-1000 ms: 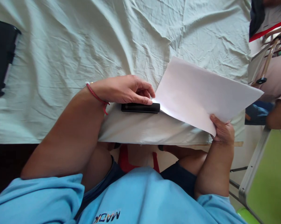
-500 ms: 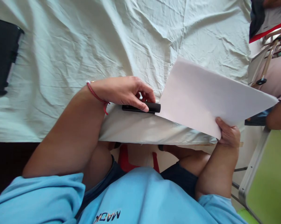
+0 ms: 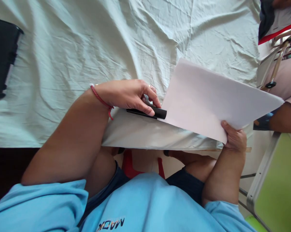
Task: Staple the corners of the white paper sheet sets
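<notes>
A black stapler (image 3: 160, 113) lies near the table's front edge, its head pointing right. My left hand (image 3: 140, 96) grips it from above, the thumb along the near side and the fingers curled over the far side. White sheets of paper (image 3: 203, 93) slant up to the right, with their left corner at the stapler's jaw; whether the corner sits between the jaws is partly hidden. My right hand (image 3: 236, 138) pinches the near right part of the sheets, thumb on top and fingers underneath.
A wrinkled pale cloth (image 3: 87, 42) covers the table. A black case (image 3: 2, 58) lies at the far left. Past the right edge are a person's leg (image 3: 284, 117), a metal-framed chair part (image 3: 279, 64) and a green panel (image 3: 278, 180). A red stool (image 3: 129, 164) shows beneath me.
My right hand has shifted the sheets slightly left, bringing their corner closer against the stapler. The stapler's head has tilted a little under my left hand.
</notes>
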The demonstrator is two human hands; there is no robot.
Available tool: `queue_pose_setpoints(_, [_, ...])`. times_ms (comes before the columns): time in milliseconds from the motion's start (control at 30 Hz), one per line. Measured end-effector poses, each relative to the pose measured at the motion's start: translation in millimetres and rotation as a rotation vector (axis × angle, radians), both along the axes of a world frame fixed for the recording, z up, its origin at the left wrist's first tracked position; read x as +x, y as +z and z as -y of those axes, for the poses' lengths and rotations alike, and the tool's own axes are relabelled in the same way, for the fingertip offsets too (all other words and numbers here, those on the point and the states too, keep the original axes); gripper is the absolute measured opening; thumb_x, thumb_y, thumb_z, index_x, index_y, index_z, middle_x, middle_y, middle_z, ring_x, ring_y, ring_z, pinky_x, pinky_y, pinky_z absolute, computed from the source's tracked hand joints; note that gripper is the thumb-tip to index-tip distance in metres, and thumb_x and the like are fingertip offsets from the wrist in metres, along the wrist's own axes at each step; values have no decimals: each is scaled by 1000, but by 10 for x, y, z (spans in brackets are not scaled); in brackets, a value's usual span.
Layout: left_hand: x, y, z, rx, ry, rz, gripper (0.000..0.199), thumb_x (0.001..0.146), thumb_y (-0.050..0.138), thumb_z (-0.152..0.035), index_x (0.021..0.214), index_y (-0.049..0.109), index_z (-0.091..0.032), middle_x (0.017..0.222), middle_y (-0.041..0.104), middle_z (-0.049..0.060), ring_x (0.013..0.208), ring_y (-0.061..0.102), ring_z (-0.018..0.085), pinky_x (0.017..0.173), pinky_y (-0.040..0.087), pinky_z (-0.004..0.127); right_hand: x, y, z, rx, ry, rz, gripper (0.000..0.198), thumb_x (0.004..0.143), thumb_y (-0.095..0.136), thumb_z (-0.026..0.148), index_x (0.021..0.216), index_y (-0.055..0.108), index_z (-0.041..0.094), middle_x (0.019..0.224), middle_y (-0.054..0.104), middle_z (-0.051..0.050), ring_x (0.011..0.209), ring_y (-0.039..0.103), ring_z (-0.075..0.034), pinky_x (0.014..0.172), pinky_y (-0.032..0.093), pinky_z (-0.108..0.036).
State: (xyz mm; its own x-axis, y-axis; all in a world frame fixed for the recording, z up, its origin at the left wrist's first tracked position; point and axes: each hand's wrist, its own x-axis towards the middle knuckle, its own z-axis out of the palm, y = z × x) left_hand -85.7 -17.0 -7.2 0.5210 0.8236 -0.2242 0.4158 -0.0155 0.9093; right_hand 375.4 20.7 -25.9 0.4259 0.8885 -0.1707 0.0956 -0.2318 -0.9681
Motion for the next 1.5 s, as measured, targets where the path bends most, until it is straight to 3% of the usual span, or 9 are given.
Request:
queue_pose_setpoints(267, [122,38,-12,71,-25,-158,27,86,85,-36,109,95,-25,105,78,4,95,69,21,84,48,27,-44,-1,-8,15,8,-28,77,40,116,30,108,84,11,106,86,-8,96,81,-19,81,74,-23])
queue_pose_setpoints(633, [123,19,46,29,-144,59,24,89,83,-45,100,94,-26,99,82,4,91,72,22,82,51,30,-266,-120,-125,143,17,-62,68,54,108,32,113,80,14,119,85,-6,115,81,-20,104,73,-28])
queue_pose_setpoints(700, [114,16,68,1,25,45,30,93,81,-51,90,89,-23,88,77,3,84,67,20,78,48,33,-323,-141,-153,154,26,-75,67,56,107,31,114,80,14,122,84,-7,117,81,-19,108,72,-28])
queue_pose_setpoints(833, [78,1,82,-11,592,15,50,100,79,-69,89,75,-21,82,67,-1,88,55,17,81,43,35,-395,-157,-179,185,42,-101,65,58,105,32,115,80,16,127,84,-6,124,81,-21,119,70,-34])
queue_pose_setpoints(900, [81,-11,78,-66,689,43,51,100,81,-71,98,72,-21,91,70,0,96,55,18,86,45,35,-406,-157,-173,199,38,-106,61,57,105,31,111,79,16,126,84,-5,125,81,-21,120,69,-35])
queue_pose_setpoints(1100, [182,-41,77,-61,535,53,48,103,78,-57,134,77,-21,112,81,9,108,70,27,91,54,37,-446,-152,-122,262,9,-117,58,57,105,30,106,77,16,122,83,-5,131,80,-24,124,68,-38])
queue_pose_setpoints(1233, [212,-8,92,-71,452,33,32,97,78,-51,105,80,-20,95,78,6,94,70,24,79,51,33,-521,-156,-115,307,16,-118,60,56,104,33,108,78,17,125,83,-6,137,78,-27,126,68,-44])
queue_pose_setpoints(1333, [215,28,101,-39,445,-62,31,97,73,-46,78,69,-22,72,64,1,74,59,19,68,43,32,-553,-164,-124,287,36,-88,63,59,108,41,109,79,16,123,84,-7,130,80,-25,123,68,-41])
queue_pose_setpoints(1500, [231,17,80,-2,458,-132,37,99,66,-44,69,62,-23,64,57,0,66,53,17,66,42,32,-546,-183,-131,238,32,-63,66,58,111,38,111,80,15,119,85,-7,118,81,-21,114,71,-33])
